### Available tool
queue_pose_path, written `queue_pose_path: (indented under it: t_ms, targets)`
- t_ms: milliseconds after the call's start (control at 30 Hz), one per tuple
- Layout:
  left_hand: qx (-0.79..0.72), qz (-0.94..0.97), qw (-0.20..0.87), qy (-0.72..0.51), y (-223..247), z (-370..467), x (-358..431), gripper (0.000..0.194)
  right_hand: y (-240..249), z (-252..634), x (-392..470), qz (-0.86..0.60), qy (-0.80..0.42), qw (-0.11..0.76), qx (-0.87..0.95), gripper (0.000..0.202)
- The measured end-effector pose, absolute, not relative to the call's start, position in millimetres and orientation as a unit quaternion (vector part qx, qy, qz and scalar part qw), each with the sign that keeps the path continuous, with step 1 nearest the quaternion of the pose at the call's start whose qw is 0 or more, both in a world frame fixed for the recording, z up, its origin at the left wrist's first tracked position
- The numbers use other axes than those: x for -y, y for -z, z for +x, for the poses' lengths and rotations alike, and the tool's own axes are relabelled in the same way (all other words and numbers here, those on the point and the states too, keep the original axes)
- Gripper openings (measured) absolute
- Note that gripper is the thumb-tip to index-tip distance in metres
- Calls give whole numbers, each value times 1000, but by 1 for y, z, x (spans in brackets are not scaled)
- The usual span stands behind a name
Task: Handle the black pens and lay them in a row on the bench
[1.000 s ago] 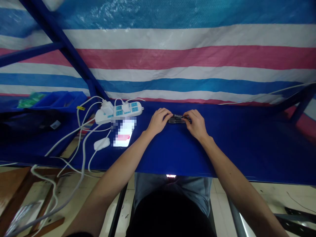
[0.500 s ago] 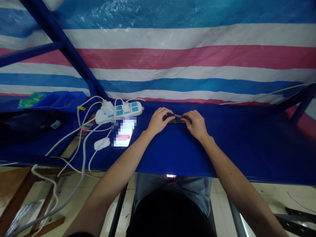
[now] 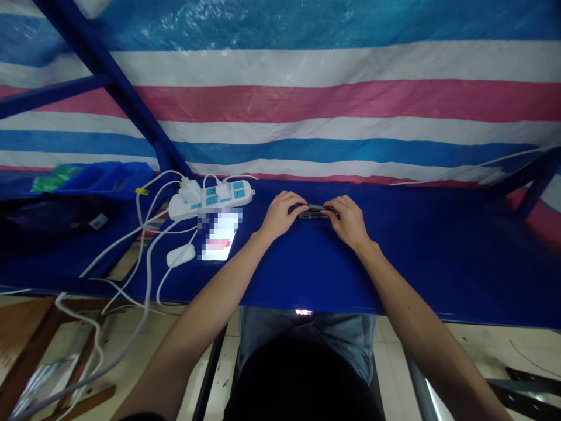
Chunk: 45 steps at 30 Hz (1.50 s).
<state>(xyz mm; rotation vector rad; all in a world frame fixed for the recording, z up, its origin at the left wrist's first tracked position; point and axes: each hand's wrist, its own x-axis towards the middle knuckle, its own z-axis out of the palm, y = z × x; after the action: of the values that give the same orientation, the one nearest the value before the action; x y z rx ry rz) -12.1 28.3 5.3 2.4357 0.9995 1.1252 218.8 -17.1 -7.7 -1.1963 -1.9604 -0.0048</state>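
Observation:
Between my two hands, near the middle of the blue table [image 3: 315, 263], is a small, narrow dark grey object [image 3: 314, 208]. It looks like slim pieces lying one behind the other; its exact kind is too small to make out. Thumb and fingers of my left hand [image 3: 281, 215] pinch its left end. On the opposite end, my right hand [image 3: 349, 220] closes in the same way. My fingertips hide both ends, and the object is at or just above the tabletop.
Left of my hands are a white power strip [image 3: 214, 197] with plugs, a lit phone [image 3: 221, 237] and a white adapter [image 3: 181, 255]. White cables [image 3: 149, 275] trail off the table. Farther left are blue bins [image 3: 105, 178] and a dark bag [image 3: 56, 219]. A striped tarp [image 3: 333, 102] hangs behind.
Both hands stay almost in place, still pinching the ends. The upper dark piece between them has shifted very slightly.

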Motion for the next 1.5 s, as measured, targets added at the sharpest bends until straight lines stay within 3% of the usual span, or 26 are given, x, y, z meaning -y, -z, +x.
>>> queue_pose_path:
  t_ms: [233,700,800,933,1000,1100,1200,1367,1500]
  targets:
    - [-337,855,133,-371,-5,-11,-29,23,4,216,20,-458,13,428,779,10]
    - [-348,841,116,-398,-4,-12,-28,19,5,221,18,-513,3,400,759,23]
    - [-363,814,125,-436,-6,-12,-28,18,3,225,16,-531,-76,473,698,29]
    - [-369,779,125,-491,-7,-11,-29,12,-4,228,12,-464,-316,603,567,30]
    - [-367,774,130,-499,-7,-11,-30,9,-7,229,12,-411,-445,621,498,33]
    - [-361,781,143,-488,-7,-11,-29,4,-11,231,14,-349,-579,598,430,54]
    - [-349,798,148,-469,-5,-12,-29,6,-12,232,15,-320,-633,581,399,64]
    - [-341,812,142,-452,-4,-12,-29,7,-10,231,16,-303,-641,583,397,35]
    - [-340,814,139,-450,-4,-11,-28,7,-11,230,17,-306,-639,587,392,38]
